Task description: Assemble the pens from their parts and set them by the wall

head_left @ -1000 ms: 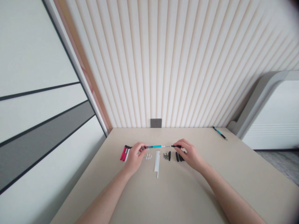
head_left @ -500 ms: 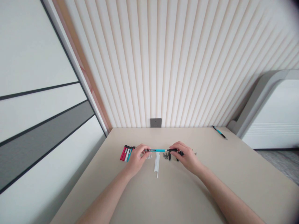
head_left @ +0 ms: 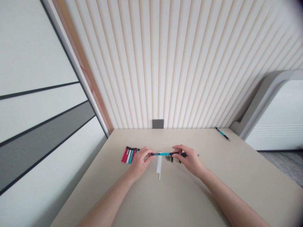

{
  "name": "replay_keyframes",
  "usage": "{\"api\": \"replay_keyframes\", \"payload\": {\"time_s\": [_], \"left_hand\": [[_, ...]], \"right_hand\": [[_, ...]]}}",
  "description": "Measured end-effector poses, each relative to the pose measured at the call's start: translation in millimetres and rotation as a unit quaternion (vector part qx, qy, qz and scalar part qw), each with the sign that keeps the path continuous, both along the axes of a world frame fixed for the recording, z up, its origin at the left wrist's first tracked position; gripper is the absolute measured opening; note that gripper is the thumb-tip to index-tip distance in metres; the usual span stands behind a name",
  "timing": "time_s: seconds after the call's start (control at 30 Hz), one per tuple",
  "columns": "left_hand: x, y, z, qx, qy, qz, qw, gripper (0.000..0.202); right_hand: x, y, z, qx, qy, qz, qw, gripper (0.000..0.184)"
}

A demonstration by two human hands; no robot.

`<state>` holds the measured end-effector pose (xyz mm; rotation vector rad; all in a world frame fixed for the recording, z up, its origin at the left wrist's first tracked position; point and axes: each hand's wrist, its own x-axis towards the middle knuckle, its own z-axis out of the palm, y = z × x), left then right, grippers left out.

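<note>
Beige desk (head_left: 151,198): a teal pen (head_left: 161,154) is held level, pinched at either end by the left grip (head_left: 141,163) and right grip (head_left: 189,160), its ends kept in line; coloured pens (head_left: 129,155) are ranked beside the left grip, a white plastic channel (head_left: 159,164) between both grips.

Slim teal pen (head_left: 161,154), black at both ends, held level, gripped near each end

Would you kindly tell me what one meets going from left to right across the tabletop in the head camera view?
Red, white and teal pen parts, left hand, white plastic strip, small dark parts, right hand, teal-and-black pen.
</note>
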<state>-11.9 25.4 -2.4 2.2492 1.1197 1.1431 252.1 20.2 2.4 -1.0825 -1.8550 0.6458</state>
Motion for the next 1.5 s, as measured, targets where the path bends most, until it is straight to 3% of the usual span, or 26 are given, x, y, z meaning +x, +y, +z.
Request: {"api": "replay_keyframes", "payload": {"time_s": [0.2,0.43,0.7,0.9,1.07,1.37,1.5], "left_hand": [[-0.4,-0.3,0.6,0.011,0.003,-0.002,1.0,0.006],[-1.5,-1.0,-0.1,0.017,-0.003,-0.005,1.0,0.006],[0.1,-3.8,5.1,0.003,-0.01,0.019,1.0,0.003],[1.6,-2.7,0.6,0.004,-0.024,0.004,1.0,0.004],[1.6,-2.1,0.2,0.005,-0.028,-0.003,1.0,0.005],[-1.0,-0.1,3.5,0.0,-0.051,0.034,0.998,0.003],[-0.4,-0.4,2.4,0.0,-0.049,0.018,0.999,0.003]], "right_hand": [[0.0,-0.7,-0.7,-0.006,-0.023,-0.009,1.0,0.026],[-2.9,-5.5,7.0,0.067,-0.083,0.007,0.994,0.019],[-6.1,-7.7,8.4,0.105,-0.083,0.012,0.991,0.018],[-5.2,-5.1,-2.0,0.04,-0.039,-0.032,0.998,0.025],[-4.1,-7.1,-4.0,-0.027,-0.029,0.006,0.999,0.035],[1.7,-2.5,3.1,-0.012,-0.06,-0.011,0.998,0.026],[1.5,-1.2,2.8,-0.021,-0.093,-0.009,0.995,0.053]]}}
